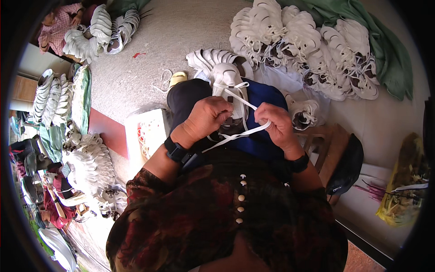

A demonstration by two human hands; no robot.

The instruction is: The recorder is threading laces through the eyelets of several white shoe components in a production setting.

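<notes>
A white shoe (225, 72) rests on my lap, toe pointing away from me, with a white shoelace (243, 100) partly threaded near its front. My right hand (277, 123) is closed on the lace, right of the shoe. From there one stretch runs taut up to the shoe, and a loose length hangs across toward the lower left. My left hand (209, 116) is bent over the shoe's left side, finger and thumb pinched together by the opening. What it pinches is hidden. Just beyond the toe lies a row of nested white shoe uppers (210, 59).
White shoes with loose laces are heaped (312, 50) at the far right beside green cloth (385, 54). Left of my knee stands a white container (147, 133) with orange-red strands. More white shoes (90, 163) lie left. A yellow slipper (178, 78) is on the floor. Another person (59, 27) sits far left.
</notes>
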